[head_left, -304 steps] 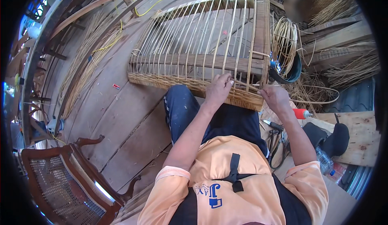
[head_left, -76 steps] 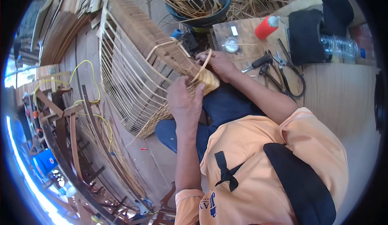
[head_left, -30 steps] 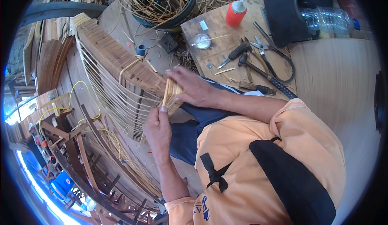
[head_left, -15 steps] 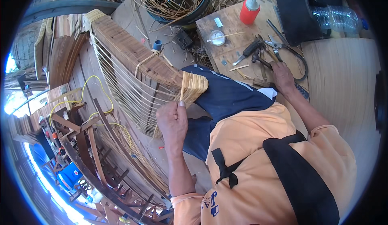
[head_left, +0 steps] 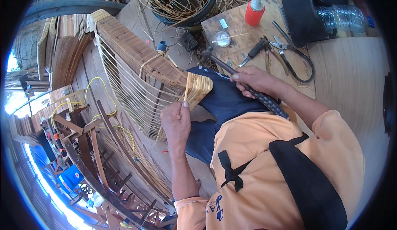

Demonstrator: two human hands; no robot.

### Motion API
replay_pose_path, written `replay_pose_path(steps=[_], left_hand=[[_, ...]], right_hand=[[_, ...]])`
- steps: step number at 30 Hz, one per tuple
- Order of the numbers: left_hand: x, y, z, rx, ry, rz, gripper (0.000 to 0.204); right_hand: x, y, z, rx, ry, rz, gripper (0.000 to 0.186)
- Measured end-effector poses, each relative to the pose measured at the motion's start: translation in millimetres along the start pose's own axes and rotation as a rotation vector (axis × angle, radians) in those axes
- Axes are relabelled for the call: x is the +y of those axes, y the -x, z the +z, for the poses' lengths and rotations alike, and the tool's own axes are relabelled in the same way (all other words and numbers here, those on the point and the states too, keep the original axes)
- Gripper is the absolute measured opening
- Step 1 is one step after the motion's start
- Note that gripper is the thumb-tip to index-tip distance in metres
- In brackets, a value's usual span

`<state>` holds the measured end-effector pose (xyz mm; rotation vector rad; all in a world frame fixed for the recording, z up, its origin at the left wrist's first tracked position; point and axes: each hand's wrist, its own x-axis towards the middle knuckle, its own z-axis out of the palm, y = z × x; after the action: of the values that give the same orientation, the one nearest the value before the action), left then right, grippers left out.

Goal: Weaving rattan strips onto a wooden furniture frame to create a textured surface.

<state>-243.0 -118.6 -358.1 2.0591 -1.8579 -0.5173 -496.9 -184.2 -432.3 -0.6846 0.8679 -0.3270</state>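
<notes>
A curved wooden piece [head_left: 128, 44] slants across from the far left toward my lap, with rattan strands [head_left: 126, 83] strung along its side. Pale rattan wrapping [head_left: 201, 85] covers its near end, beside my knee. My left hand [head_left: 175, 120] is closed there, thumb up, pinching a rattan strip [head_left: 187, 92] against that end. In my right hand [head_left: 254, 80] is a hammer [head_left: 223, 65], gripped partway along its shaft above my dark trousers. Its head points to the far left, and its dark patterned grip slants back toward my waist.
On the board [head_left: 248, 35] at right lie a knife [head_left: 254, 52], pruning shears [head_left: 279, 44], a red bottle [head_left: 254, 13] and a small white dish [head_left: 222, 39]. Behind stands a tub [head_left: 198, 17] of coiled rattan. Wooden frames [head_left: 95, 155] and a yellow cord [head_left: 101, 81] lie at left.
My right hand has lifted the hammer off the board and brought it left over my lap, its head swung toward the wrapped end. The left hand has stayed almost still on the strip.
</notes>
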Motion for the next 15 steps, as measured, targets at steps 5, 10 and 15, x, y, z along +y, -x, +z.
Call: replay_pose_path(steps=[5, 10, 15], left_hand=[[0, 1, 0, -0.027, -0.013, -0.030, 0.026], [-6, 3, 1, -0.025, 0.030, -0.043, 0.027], [-4, 0, 1, -0.048, 0.037, -0.077, 0.028]], right_hand=[[-2, -22, 1, 0.070, -0.127, -0.053, 0.027], [-4, -22, 20, -0.052, 0.103, 0.044, 0.028], [-11, -28, 13, 0.131, -0.108, 0.002, 0.028]])
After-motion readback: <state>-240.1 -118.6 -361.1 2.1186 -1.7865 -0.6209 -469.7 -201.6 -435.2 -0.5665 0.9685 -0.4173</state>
